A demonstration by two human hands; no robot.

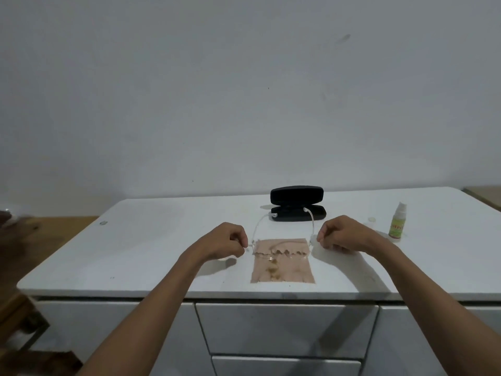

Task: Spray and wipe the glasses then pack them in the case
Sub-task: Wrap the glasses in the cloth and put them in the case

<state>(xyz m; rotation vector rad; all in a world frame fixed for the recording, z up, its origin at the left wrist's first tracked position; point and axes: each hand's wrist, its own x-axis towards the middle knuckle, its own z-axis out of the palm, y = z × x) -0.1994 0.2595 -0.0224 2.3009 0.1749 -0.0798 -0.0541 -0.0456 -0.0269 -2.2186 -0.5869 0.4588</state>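
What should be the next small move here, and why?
Probably fold the temples in: both hands, left hand and right hand, pinch the glasses at the hinges over the cloth, arms still spread, and the black case stands open behind.

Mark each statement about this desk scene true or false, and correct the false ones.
1. The glasses case stands open at the back of the white desk. True.
2. The left hand holds the spray bottle. False: the spray bottle stands alone on the desk, to the right of the right hand.
3. Each hand pinches one side of the clear glasses. True.
4. The cloth lies inside the case. False: it lies flat on the desk, under the glasses' front.
5. The bottle's cap is on. False: a small white cap lies beside it.
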